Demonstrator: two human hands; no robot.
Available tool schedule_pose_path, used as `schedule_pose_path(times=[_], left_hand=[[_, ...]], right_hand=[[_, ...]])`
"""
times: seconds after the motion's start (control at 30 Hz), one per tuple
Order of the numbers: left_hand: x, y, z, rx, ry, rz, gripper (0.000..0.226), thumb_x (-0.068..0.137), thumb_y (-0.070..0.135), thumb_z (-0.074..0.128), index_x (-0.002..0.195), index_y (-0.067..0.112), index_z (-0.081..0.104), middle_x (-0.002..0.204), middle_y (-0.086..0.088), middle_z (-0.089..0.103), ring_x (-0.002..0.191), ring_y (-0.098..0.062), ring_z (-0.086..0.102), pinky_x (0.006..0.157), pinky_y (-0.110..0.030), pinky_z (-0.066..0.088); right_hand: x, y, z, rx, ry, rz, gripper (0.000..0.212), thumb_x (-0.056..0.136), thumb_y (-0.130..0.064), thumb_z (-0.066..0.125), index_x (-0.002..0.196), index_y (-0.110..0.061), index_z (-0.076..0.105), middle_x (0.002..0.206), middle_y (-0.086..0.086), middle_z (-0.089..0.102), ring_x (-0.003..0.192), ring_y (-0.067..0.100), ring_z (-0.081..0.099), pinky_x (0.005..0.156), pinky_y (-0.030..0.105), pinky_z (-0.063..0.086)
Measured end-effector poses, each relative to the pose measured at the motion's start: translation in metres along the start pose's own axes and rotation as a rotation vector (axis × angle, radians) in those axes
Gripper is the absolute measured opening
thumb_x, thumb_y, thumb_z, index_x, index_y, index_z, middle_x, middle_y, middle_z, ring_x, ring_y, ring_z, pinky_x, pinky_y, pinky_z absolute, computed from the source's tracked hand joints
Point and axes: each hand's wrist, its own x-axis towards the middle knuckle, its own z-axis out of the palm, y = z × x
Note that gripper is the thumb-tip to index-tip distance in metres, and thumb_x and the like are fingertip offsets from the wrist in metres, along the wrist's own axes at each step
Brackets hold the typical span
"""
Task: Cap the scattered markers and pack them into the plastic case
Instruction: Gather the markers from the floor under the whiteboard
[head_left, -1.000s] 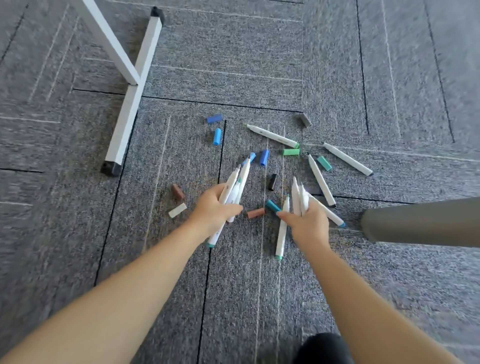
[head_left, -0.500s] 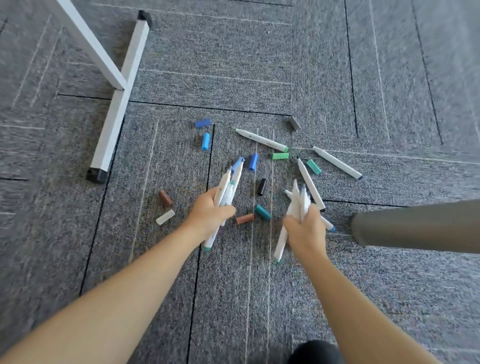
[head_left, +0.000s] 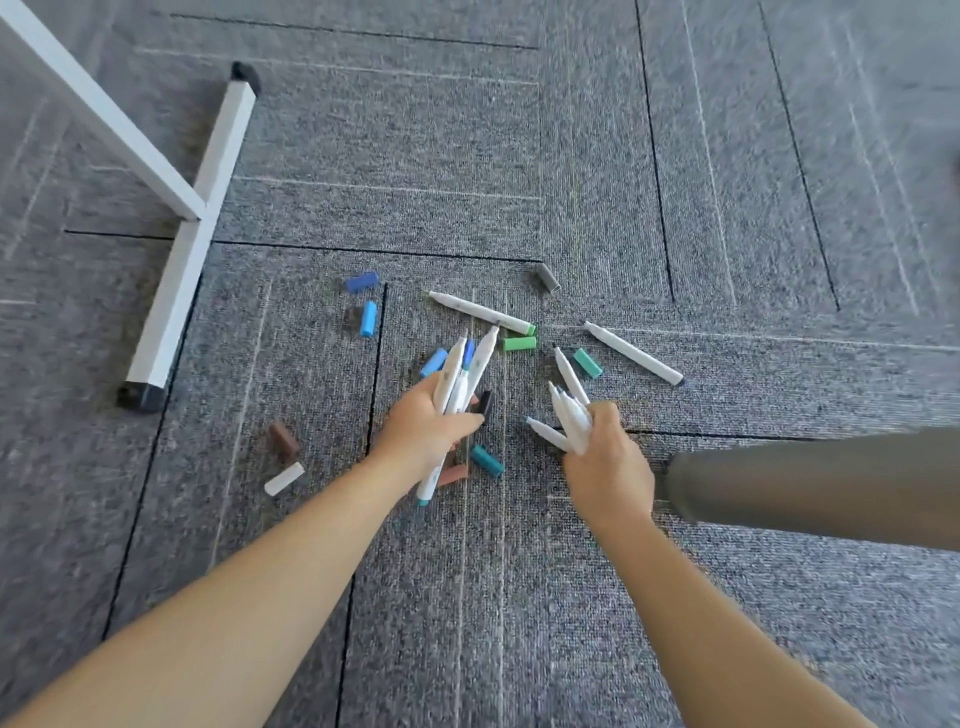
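On grey carpet tile, short-piled and crossed by dark seams, the work is laid out; a white frame foot lies at ten o'clock and a grey trouser leg is seen at three o'clock. No plastic case is seen in view. A bundle of white markers is gripped at mid-barrel in the left hand, fingers curled fully round it, tips pointing to twelve o'clock. A second bundle is held in the right hand, fingers closed about it, ends fanned out. Two loose markers lie at twelve and one o'clock of the hands. Scattered caps are noted: blue, light blue, green, teal, grey, brown, white. The markers are judged light, rigid and smooth, so slippage within a bundle is likely; each is best taken singly at mid-barrel. The caps are judged small and prone to roll little on the pile.
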Motion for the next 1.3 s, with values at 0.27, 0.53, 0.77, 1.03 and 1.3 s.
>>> schedule_pose_path(times=[0.27,0.53,0.77,1.03,1.3], left_hand=[[0.036,0.035,0.012,0.08,0.255,0.054,0.018,0.084,0.021,0.063,0.09,0.013,0.048,0.068,0.003,0.044,0.058,-0.009,0.043,0.051,-0.019,0.034],[0.069,0.05,0.023,0.0,0.375,0.016,0.031,0.082,0.029,0.066,0.102,0.008,0.057,0.071,0.006,0.046,0.059,-0.005,0.045,0.049,-0.017,0.034],[0.076,0.045,0.018,-0.005,0.472,-0.055,0.032,0.075,0.034,0.071,0.065,0.027,0.042,0.068,0.008,0.05,0.078,-0.023,0.058,0.093,-0.046,0.044],[0.074,0.038,0.004,-0.051,0.273,0.018,0.026,0.076,0.022,0.072,0.089,0.013,0.052,0.073,0.007,0.053,0.077,-0.018,0.056,0.07,-0.029,0.046],[0.059,0.024,-0.039,-0.121,0.257,0.014,0.023,0.079,0.011,0.069,0.07,0.012,0.047,0.068,0.0,0.048,0.063,-0.012,0.048,0.055,-0.018,0.036]], right_hand=[[0.02,-0.017,-0.029,0.042,0.111,-0.043,0.013,0.088,-0.017,0.052,0.093,-0.017,0.04,0.063,-0.01,0.036,0.054,0.01,0.037,0.046,0.023,0.019],[0.039,-0.012,-0.026,0.012,0.076,-0.062,0.025,0.086,-0.028,0.06,0.098,-0.016,0.042,0.081,-0.006,0.045,0.066,0.013,0.042,0.047,0.02,0.021],[0.042,-0.009,-0.016,-0.001,0.031,-0.012,0.02,0.086,-0.017,0.055,0.088,-0.018,0.036,0.07,-0.006,0.047,0.055,0.011,0.04,0.045,0.023,0.022],[0.056,-0.031,-0.028,0.443,-0.009,-0.032,0.022,0.083,-0.006,0.06,0.092,-0.014,0.041,0.068,-0.004,0.042,0.052,0.008,0.036,0.043,0.019,0.032],[0.08,-0.087,-0.018,0.077,0.001,-0.284,0.013,0.088,-0.008,0.053,0.093,-0.015,0.043,0.067,-0.006,0.044,0.058,0.013,0.043,0.057,0.028,0.041]])
